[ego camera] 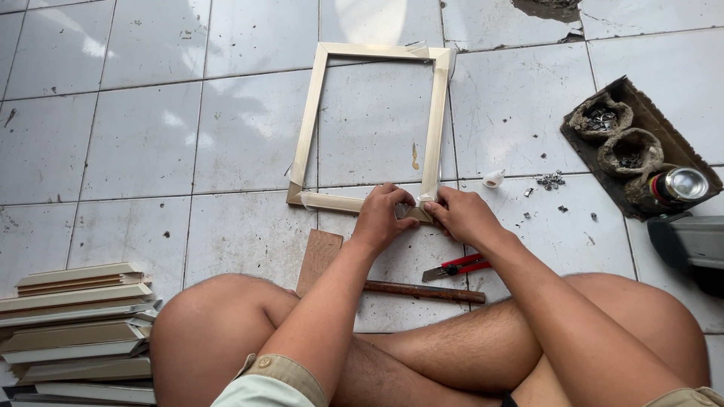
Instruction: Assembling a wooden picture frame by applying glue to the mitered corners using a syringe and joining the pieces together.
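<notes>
A pale wooden picture frame (pixel 309 120) lies flat on the white tiled floor in front of my crossed legs. Clear tape wraps its corners. Both hands meet at the near right corner. My left hand (pixel 385 215) presses down on the bottom rail with fingers curled over it. My right hand (pixel 460 215) pinches the corner where the tape sits. A red utility knife (pixel 456 267) lies just below my right hand, untouched.
A rusty metal rod (pixel 422 291) and a small wooden board (pixel 318 260) lie between my knees. Stacked frame mouldings (pixel 79 332) sit at the lower left. At right, a cardboard tray (pixel 664 128) holds little pots of hardware and a can (pixel 679 186); small metal bits (pixel 550 181) and a white cap (pixel 494 179) are scattered nearby.
</notes>
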